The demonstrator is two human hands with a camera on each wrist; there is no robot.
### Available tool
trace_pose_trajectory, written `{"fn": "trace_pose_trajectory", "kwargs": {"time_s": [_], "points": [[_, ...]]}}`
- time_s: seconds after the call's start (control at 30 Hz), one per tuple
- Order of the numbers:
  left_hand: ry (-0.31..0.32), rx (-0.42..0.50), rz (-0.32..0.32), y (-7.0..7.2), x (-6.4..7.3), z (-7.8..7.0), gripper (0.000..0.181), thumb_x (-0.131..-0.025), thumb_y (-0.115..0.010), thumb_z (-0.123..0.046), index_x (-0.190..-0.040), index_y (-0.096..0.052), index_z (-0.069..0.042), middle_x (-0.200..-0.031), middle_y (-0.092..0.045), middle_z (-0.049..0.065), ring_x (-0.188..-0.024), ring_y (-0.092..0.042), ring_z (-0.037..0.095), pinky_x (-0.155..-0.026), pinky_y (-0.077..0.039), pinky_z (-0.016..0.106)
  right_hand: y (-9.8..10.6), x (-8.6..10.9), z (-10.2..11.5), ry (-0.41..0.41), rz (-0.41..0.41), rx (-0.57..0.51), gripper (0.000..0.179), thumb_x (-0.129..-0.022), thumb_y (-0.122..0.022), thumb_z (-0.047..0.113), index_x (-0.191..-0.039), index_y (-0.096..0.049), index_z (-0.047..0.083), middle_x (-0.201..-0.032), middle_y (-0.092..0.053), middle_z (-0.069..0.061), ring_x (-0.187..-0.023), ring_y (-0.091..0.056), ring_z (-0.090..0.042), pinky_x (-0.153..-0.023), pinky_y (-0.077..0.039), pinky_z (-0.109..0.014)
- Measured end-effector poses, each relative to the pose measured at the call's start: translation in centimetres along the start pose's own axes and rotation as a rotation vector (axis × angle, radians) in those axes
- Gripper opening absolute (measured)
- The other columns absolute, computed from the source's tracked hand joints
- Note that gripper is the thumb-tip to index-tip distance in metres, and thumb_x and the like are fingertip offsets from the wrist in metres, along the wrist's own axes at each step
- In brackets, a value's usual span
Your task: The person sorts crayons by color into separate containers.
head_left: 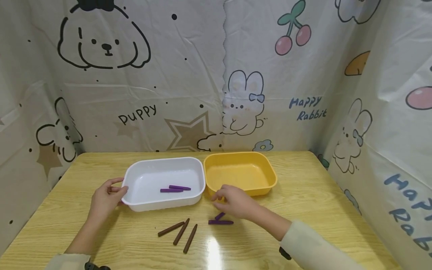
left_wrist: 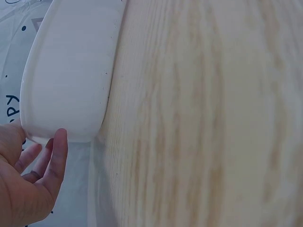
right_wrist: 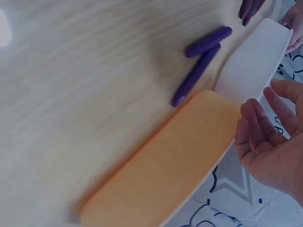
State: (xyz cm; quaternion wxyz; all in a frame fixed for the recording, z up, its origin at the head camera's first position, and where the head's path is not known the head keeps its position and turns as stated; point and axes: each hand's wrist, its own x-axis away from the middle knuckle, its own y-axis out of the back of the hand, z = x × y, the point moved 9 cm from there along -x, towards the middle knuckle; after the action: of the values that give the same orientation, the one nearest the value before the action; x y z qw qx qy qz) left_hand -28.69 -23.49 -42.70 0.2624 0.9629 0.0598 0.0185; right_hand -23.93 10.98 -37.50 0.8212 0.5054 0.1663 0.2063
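Observation:
At the left end of the white tray, my left hand holds the rim, thumb over the edge and fingers against the outside. In the left wrist view, the fingertips of that hand touch the tray's end wall. Two purple crayons lie inside the white tray. My right hand hovers at the near left corner of the yellow tray, fingers loosely bent and holding nothing. Just below it on the table lie two more purple crayons, one partly hidden by the hand in the head view.
Three brown crayons lie on the wooden table in front of the white tray. The two trays stand side by side near the back edge. A printed cloth hangs behind the table and along both sides.

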Motion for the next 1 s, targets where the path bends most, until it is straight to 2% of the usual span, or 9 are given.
{"fn": "trace_pose_trajectory", "kwargs": {"time_s": [0.13, 0.33, 0.57, 1.0], "points": [[-0.002, -0.001, 0.004, -0.1, 0.0, 0.0, 0.05, -0.092, -0.058, -0.024, -0.134, -0.044, 0.0, -0.105, -0.06, 0.023, -0.066, -0.061, -0.001, -0.061, -0.058, 0.025, -0.8, 0.9, -0.8, -0.006, 0.015, -0.015, 0.016, -0.087, -0.065, 0.022, -0.098, -0.071, 0.013, -0.086, -0.06, 0.002, -0.071, -0.051, -0.007, -0.061, -0.044, -0.016], [0.004, -0.005, 0.003, -0.1, 0.0, 0.1, 0.051, -0.092, -0.059, -0.025, -0.134, -0.044, -0.001, -0.106, -0.06, 0.023, -0.066, -0.061, 0.0, -0.062, -0.059, 0.025, -1.9, 1.7, -1.4, 0.032, 0.029, -0.036, 0.013, -0.085, -0.067, 0.017, -0.095, -0.071, 0.01, -0.086, -0.066, -0.002, -0.078, -0.061, -0.016, -0.066, -0.048, -0.018], [0.002, -0.006, 0.002, -0.1, 0.0, 0.2, 0.051, -0.092, -0.059, -0.024, -0.134, -0.044, -0.001, -0.106, -0.06, 0.024, -0.066, -0.061, -0.001, -0.061, -0.059, 0.025, -3.3, 2.6, -3.2, -0.045, 0.065, -0.06, 0.011, -0.083, -0.069, 0.02, -0.093, -0.072, 0.017, -0.085, -0.064, 0.004, -0.072, -0.05, -0.004, -0.062, -0.042, -0.016], [-0.008, 0.006, -0.005, -0.1, -0.1, 0.1, 0.05, -0.092, -0.059, -0.025, -0.133, -0.045, -0.001, -0.103, -0.061, 0.023, -0.064, -0.061, -0.001, -0.061, -0.058, 0.025, -4.4, 3.3, -3.6, 0.006, 0.052, -0.035, 0.015, -0.08, -0.072, 0.019, -0.095, -0.073, 0.018, -0.083, -0.06, 0.008, -0.069, -0.047, -0.001, -0.06, -0.041, -0.014]]}}
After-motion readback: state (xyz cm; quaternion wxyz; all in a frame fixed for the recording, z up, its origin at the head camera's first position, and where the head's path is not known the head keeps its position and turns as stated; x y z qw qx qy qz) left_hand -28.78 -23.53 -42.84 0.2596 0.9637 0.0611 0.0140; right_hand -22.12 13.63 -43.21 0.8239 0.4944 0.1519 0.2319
